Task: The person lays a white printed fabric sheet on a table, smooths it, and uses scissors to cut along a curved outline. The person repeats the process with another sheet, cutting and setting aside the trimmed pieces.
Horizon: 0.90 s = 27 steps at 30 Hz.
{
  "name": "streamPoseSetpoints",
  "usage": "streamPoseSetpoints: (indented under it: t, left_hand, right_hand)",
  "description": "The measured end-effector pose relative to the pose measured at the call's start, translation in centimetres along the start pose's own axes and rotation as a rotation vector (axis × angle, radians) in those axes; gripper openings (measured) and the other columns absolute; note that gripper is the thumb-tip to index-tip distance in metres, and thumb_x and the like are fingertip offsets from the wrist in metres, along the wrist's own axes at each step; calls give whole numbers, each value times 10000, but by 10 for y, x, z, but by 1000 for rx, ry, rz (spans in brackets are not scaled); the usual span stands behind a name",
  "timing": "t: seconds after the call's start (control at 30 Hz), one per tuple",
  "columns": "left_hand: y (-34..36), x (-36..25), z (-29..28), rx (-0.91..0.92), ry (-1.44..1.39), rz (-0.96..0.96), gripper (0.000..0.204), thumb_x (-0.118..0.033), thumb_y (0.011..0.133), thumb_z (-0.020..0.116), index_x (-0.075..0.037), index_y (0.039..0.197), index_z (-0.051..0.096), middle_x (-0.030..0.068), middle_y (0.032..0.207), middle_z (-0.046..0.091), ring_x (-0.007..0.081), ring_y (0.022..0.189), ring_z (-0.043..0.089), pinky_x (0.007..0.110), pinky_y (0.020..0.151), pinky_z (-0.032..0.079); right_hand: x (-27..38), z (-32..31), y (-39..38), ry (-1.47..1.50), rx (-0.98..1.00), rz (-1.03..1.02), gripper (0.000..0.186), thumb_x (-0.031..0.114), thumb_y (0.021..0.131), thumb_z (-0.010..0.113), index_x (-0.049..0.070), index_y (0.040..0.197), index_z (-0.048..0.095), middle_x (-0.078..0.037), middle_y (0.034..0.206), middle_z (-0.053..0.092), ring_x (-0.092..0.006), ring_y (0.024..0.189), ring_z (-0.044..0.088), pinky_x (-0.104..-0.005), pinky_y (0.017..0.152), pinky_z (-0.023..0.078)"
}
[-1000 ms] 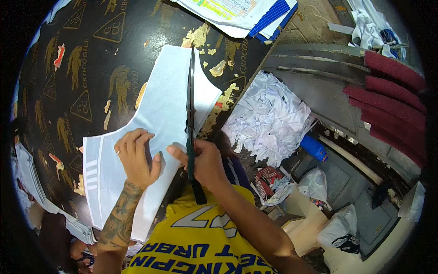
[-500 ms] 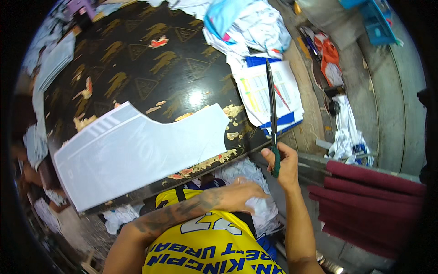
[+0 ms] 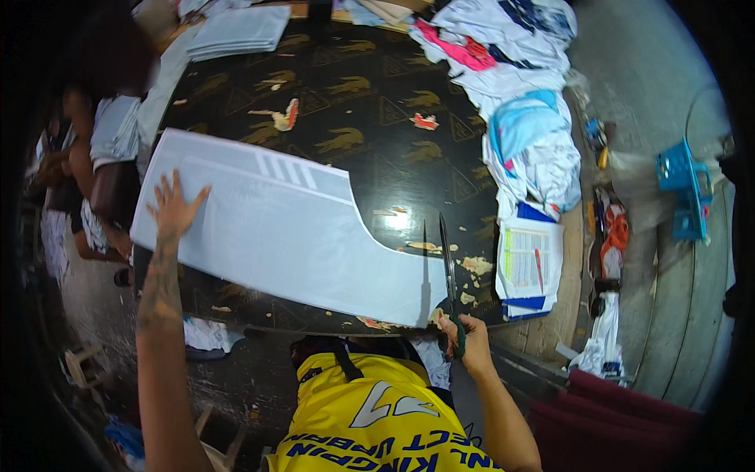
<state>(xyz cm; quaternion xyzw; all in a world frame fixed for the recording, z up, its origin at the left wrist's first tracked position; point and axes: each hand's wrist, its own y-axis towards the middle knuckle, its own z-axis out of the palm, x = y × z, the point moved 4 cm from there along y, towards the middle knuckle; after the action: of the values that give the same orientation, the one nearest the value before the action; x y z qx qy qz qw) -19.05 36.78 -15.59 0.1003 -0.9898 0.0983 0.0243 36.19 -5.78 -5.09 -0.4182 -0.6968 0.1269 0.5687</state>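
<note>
A pale grey-white fabric piece (image 3: 291, 236) with a curved cut-out and several white stripes lies flat on the dark table (image 3: 377, 86). My left hand (image 3: 174, 206) rests on its far-left end, fingers spread and palm down. My right hand (image 3: 469, 338) grips the green-wrapped handles of a pair of long scissors (image 3: 449, 271) at the table's front edge. The dark blades point away from me, beside the piece's right end. A second dark line runs left of them; whether it is a blade or a shadow I cannot tell.
Papers on a blue folder (image 3: 531, 259), with a red pen, lie at the right. Behind them are heaped white and light-blue garments (image 3: 539, 134). Folded pale pieces (image 3: 240, 33) are stacked at the far left. Another person's arm (image 3: 79, 141) shows at left. A blue plastic basket (image 3: 683, 189) stands at far right.
My left hand, near my waist before with something white at its fingers, now lies spread on the fabric. The view has turned, and the scissors are now beside the fabric's right end.
</note>
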Motion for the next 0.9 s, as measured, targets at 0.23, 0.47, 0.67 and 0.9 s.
streamPoseSetpoints:
  t: [0.23, 0.47, 0.67, 0.9]
  left_hand:
    - [-154, -203, -65, -212, -698, 721, 453, -285, 885, 828, -114, 1288, 714, 130, 1310, 726, 372, 1247, 647, 509, 1159, 426]
    - [-381, -351, 0, 27, -528, 1300, 198, -207, 889, 783, -81, 1031, 727, 70, 1020, 663, 279, 1030, 636, 438, 957, 508]
    - [-392, -380, 4, -55, -430, 1271, 98, -140, 880, 729, -67, 921, 678, 81, 946, 631, 284, 959, 639, 421, 845, 540]
    - [-358, -251, -10, -233, -1235, 96, 104, -83, 938, 741, -28, 1026, 735, 83, 951, 727, 215, 936, 710, 361, 866, 564]
  right_hand:
    - [13, -8, -3, -51, 20, -53, 469, 371, 958, 861, 73, 702, 603, 13, 571, 551, -70, 481, 533, -261, 454, 396]
    - [-6, -79, 15, -41, 29, -113, 479, 424, 964, 838, 78, 726, 606, 14, 585, 548, -90, 490, 549, -269, 469, 421]
    - [-23, -104, 48, -58, 142, -121, 455, 402, 976, 824, 83, 731, 612, 15, 579, 543, -99, 474, 559, -268, 457, 437]
    - [-23, -128, 60, -239, 277, -159, 434, 404, 953, 849, 59, 778, 651, 16, 593, 565, -92, 493, 556, -263, 475, 437]
